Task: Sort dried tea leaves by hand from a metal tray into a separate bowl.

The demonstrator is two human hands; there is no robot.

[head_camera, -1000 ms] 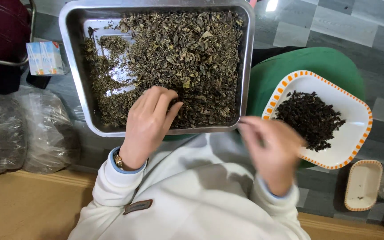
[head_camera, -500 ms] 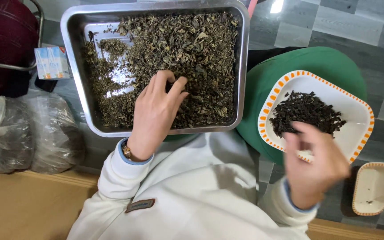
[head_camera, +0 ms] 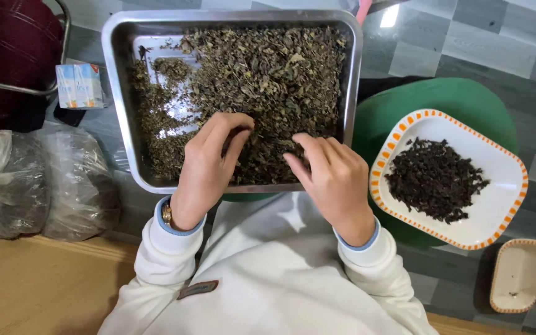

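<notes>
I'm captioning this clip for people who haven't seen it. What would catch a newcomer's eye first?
First, the big rectangular steel tray at the top, heaped with dry greenish-brown leaves. The left hand and right hand both dig into its near edge. To the right, a white dish with an orange-dashed rim holds a pile of darker leaves on a green round seat.
</notes>
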